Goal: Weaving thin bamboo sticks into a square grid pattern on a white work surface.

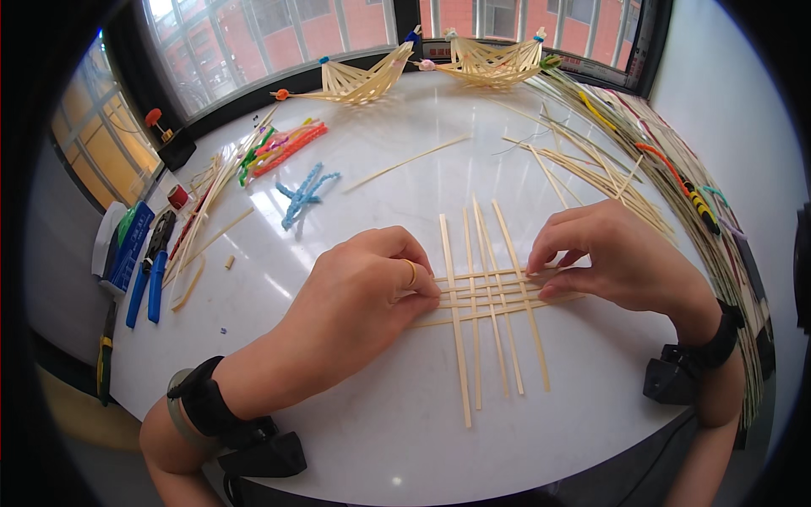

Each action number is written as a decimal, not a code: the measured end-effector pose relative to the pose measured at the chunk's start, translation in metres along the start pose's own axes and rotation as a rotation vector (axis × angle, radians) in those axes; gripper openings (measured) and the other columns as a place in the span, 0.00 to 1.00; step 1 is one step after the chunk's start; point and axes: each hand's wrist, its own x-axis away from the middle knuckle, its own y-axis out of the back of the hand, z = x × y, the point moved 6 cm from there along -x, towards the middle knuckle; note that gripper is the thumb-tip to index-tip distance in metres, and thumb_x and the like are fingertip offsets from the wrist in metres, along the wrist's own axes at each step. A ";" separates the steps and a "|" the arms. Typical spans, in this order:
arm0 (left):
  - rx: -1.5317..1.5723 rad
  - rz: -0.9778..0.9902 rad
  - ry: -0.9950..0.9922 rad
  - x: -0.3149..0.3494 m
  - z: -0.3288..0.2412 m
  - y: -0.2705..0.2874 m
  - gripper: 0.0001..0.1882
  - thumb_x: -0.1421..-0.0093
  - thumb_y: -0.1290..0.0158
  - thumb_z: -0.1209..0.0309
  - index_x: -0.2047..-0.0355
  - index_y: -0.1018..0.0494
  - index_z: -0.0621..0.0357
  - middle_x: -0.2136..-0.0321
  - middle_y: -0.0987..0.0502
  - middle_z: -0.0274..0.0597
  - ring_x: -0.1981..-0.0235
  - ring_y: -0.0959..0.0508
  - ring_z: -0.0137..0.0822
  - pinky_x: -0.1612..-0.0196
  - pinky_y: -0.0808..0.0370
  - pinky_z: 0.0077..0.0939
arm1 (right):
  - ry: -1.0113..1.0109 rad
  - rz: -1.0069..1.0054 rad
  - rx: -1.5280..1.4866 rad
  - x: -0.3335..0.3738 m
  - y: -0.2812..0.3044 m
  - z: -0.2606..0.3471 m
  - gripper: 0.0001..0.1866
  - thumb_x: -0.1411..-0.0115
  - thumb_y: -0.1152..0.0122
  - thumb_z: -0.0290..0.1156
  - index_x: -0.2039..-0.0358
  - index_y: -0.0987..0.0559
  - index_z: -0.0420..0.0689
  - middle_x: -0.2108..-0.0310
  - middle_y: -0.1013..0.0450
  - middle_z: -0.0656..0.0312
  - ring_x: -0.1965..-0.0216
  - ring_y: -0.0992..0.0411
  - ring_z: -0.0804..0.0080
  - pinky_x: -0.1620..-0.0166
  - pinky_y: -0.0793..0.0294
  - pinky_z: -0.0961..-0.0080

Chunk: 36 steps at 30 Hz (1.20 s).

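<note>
In front of me, pale bamboo strips (488, 296) are interlaced into a small open lattice on the white table. Several strips run away from me, and several cross them from side to side. My left hand (359, 291), with a ring on one finger, pinches the left ends of the crossing strips. On the other side, my right hand (608, 253) grips their right ends between thumb and fingers. The fingers cover the strip tips, so which strips each hand holds is partly hidden.
Light blue fuzzy stems (302, 196) and a multicoloured bundle (283, 150) lie far left. Blue-handled pliers (152, 275) rest at the left edge. Two woven boat-like pieces (359, 83) stand by the window. Loose bamboo strips (591, 173) and long stalks (688, 194) lie right.
</note>
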 end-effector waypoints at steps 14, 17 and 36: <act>-0.034 0.089 -0.005 0.001 -0.004 0.003 0.13 0.56 0.35 0.76 0.67 0.19 0.59 0.66 0.24 0.41 0.64 0.23 0.36 0.60 0.26 0.26 | 0.041 -0.027 -0.089 0.001 0.001 -0.003 0.10 0.54 0.31 0.23 0.71 0.22 0.35 0.72 0.24 0.55 0.70 0.24 0.66 0.64 0.25 0.77; -0.038 0.091 -0.011 0.001 -0.005 0.003 0.13 0.56 0.34 0.76 0.67 0.19 0.58 0.67 0.24 0.41 0.64 0.23 0.37 0.60 0.26 0.26 | 0.052 -0.006 -0.082 0.002 0.001 -0.003 0.11 0.54 0.31 0.24 0.70 0.22 0.35 0.71 0.24 0.55 0.69 0.25 0.65 0.63 0.25 0.76; 0.019 0.038 0.027 0.000 -0.001 0.006 0.10 0.55 0.35 0.77 0.69 0.19 0.59 0.70 0.22 0.42 0.66 0.22 0.35 0.62 0.25 0.24 | -0.024 -0.152 0.010 0.002 0.014 -0.002 0.06 0.50 0.33 0.23 0.72 0.21 0.38 0.73 0.24 0.61 0.71 0.26 0.72 0.66 0.25 0.78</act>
